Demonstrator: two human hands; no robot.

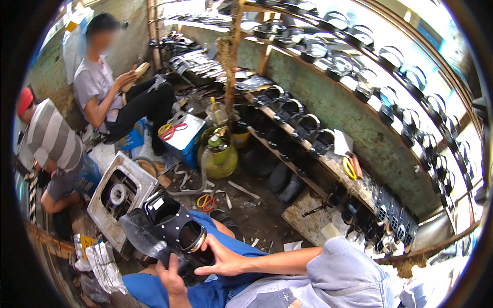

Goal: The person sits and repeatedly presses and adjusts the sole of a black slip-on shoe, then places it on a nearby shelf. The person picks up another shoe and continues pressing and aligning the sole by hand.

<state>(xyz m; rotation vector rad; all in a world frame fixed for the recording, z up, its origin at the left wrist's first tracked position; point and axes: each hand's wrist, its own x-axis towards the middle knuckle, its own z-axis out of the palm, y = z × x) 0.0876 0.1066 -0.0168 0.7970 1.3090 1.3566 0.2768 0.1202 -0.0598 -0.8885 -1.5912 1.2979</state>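
A black shoe upper [172, 226] with small white studs and a round opening rests on my lap, over blue trousers. My left hand [172, 280] grips its lower edge from below. My right hand [226, 259] holds its right side, fingers spread against the opening and its metal rim [197, 238]. A crumpled grey plastic sheet [136, 231] lies against the upper's left side.
A white metal frame [131, 177] lies on the floor ahead, with red scissors [206, 201] and a yellow-green gas cylinder [221, 154] beyond. Two people sit at left, one holding a sole [136, 72]. Shelves of black uppers [308, 128] line the right wall.
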